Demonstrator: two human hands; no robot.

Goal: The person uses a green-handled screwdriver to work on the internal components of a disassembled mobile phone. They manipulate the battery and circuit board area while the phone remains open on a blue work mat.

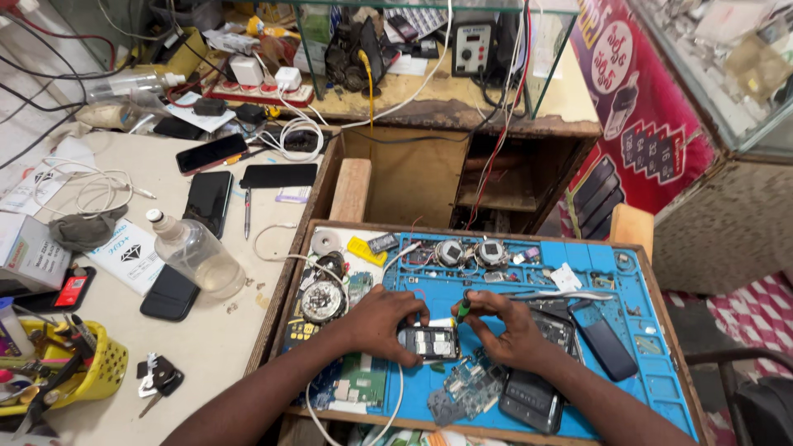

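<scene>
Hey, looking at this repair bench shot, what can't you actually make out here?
Head view only:
- Opened phone: its edges are hidden by the left hand and right hand.
- Screwdriver: tip too small to see where it touches.
- Circuit boards: parts too small to identify.
- Yellow basket: cut off by the left edge.

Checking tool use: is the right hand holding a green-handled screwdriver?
Yes, the right hand pinches a green-handled screwdriver over the opened phone that the left hand steadies.

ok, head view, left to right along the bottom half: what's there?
Yellow basket → keys → clear bottle → left hand → opened phone → green screwdriver → right hand → dark phone on the blue mat.
</scene>
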